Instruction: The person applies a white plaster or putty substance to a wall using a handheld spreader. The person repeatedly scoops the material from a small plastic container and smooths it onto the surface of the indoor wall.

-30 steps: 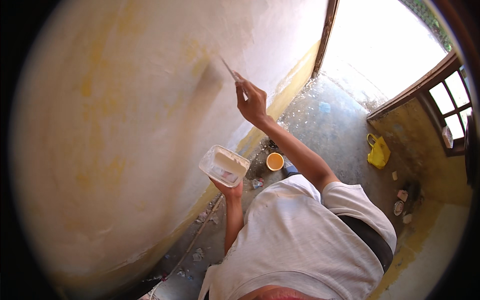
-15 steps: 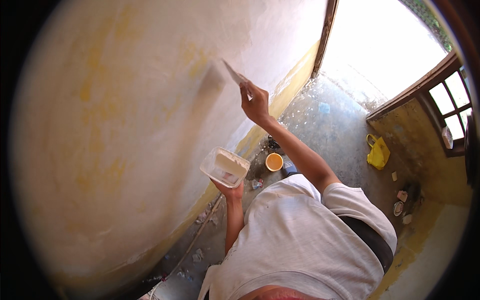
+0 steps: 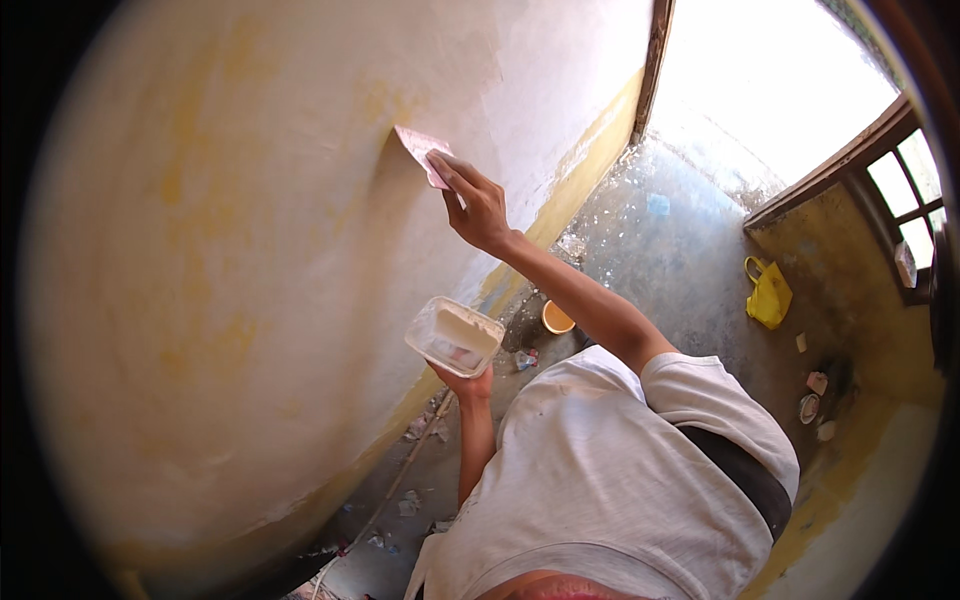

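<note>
My right hand [image 3: 480, 210] grips a thin, flat, pinkish putty spreader [image 3: 418, 148], fingers laid along one face. Its far edge is at the wall [image 3: 270, 320], which is coated whitish with yellow showing through in patches. Lower down, my left hand [image 3: 468, 385] supports a white plastic tub [image 3: 488, 326] from beneath. The tub is tilted with its opening toward me, and whitish material lies inside. It stays close to the wall; whether it touches the wall I cannot tell.
On the floor, partly behind my right forearm, is a bucket [image 3: 557, 317] with an orange inside. A yellow bag [image 3: 768, 296] lies at right below a barred window [image 3: 910, 195]. A long thin pole [image 3: 400, 480] and scraps lie along the wall's foot. A bright doorway opens at the upper right.
My right hand has moved left and slightly down along the wall, and the spreader has turned so its broad face shows. The tub in my left hand has barely shifted.
</note>
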A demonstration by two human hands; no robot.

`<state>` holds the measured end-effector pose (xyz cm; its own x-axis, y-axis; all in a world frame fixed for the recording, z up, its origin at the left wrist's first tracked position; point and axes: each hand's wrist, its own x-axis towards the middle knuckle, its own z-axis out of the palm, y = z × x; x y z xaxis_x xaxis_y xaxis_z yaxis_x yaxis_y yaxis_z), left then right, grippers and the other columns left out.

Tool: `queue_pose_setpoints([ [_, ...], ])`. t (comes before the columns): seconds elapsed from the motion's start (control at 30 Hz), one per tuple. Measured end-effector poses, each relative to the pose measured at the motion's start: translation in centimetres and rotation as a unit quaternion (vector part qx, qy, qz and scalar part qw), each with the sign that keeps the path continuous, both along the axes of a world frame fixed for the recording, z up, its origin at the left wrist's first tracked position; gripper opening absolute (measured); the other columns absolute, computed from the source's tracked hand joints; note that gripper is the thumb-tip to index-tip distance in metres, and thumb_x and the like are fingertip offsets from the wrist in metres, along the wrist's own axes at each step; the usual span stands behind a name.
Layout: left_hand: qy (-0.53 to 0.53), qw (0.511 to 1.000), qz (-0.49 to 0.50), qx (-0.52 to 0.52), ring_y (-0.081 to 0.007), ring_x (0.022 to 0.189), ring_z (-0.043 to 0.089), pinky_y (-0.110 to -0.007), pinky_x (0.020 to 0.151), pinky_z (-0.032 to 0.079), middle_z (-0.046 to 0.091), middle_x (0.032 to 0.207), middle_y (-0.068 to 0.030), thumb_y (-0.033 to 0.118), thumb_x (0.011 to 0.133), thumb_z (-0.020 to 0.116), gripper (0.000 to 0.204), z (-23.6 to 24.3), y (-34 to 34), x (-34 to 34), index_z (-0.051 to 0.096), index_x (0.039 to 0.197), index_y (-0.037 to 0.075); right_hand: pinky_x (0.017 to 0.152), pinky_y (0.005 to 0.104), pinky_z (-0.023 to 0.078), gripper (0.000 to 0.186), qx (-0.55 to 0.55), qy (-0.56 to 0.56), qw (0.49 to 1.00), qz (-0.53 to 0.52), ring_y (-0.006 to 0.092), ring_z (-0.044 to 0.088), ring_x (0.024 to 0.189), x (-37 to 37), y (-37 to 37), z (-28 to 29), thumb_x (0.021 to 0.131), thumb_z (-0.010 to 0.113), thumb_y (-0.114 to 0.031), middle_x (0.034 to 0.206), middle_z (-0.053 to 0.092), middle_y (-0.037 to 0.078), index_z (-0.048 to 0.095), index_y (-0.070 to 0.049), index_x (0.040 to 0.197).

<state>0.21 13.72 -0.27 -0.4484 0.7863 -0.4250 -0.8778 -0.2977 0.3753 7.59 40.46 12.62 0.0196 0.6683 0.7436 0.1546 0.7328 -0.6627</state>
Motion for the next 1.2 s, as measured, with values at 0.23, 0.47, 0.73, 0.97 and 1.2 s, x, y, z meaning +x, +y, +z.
queue_pose_setpoints([
  [0.23,0.035,0.999,-0.022,0.028,-0.0280,0.126,0.059,-0.051,0.108,0.048,0.062,0.138,-0.0045,0.056,0.101,0.052,0.056,2.3,0.4,1.3,0.057,0.141,0.017,0.068,0.0391,0.054,0.035,-0.242,0.150,0.942,-0.179,0.0298,0.071,0.072,5.0,7.6,-3.7,0.101,0.057,-0.011,0.089,0.072,0.025,0.063,0.005,0.132],
  [0.47,-0.019,0.999,-0.023,0.029,-0.0272,0.124,0.061,-0.050,0.106,0.050,0.062,0.137,-0.0049,0.054,0.102,0.051,0.054,1.0,-0.5,0.5,0.057,0.140,0.016,0.061,0.0359,0.051,0.031,-0.121,0.075,0.984,-0.106,0.0310,0.070,0.066,-1.3,3.0,-4.6,0.094,0.070,-0.010,0.079,0.068,0.022,0.072,-0.008,0.125],
  [0.73,0.046,0.999,-0.017,0.014,-0.0286,0.125,0.060,-0.051,0.105,0.050,0.062,0.137,-0.0057,0.054,0.101,0.052,0.054,1.3,0.1,0.5,0.056,0.141,0.017,0.061,0.0386,0.045,0.028,-0.309,0.137,0.932,-0.130,0.0197,0.054,0.061,7.4,6.9,-6.5,0.105,0.056,-0.020,0.072,0.062,0.019,0.068,0.005,0.109],
  [0.97,0.025,0.999,-0.020,0.008,-0.0281,0.127,0.059,-0.051,0.109,0.047,0.062,0.137,-0.0044,0.055,0.101,0.052,0.055,1.7,-0.2,1.0,0.056,0.141,0.018,0.067,0.0333,0.053,0.024,-0.107,0.080,0.983,-0.127,0.0201,0.067,0.075,0.7,6.3,-2.4,0.097,0.065,-0.005,0.098,0.071,0.013,0.071,0.000,0.119],
  [1.2,0.125,0.991,-0.015,-0.043,-0.0256,0.129,0.055,-0.049,0.109,0.048,0.051,0.145,-0.0033,0.056,0.105,0.042,0.056,6.4,0.8,1.6,0.046,0.148,0.020,0.058,0.0350,0.045,0.013,-0.162,0.011,0.979,0.124,0.0274,0.055,0.060,3.9,-8.5,-4.5,0.096,0.066,-0.008,0.076,0.060,0.017,0.061,0.002,0.090],
])
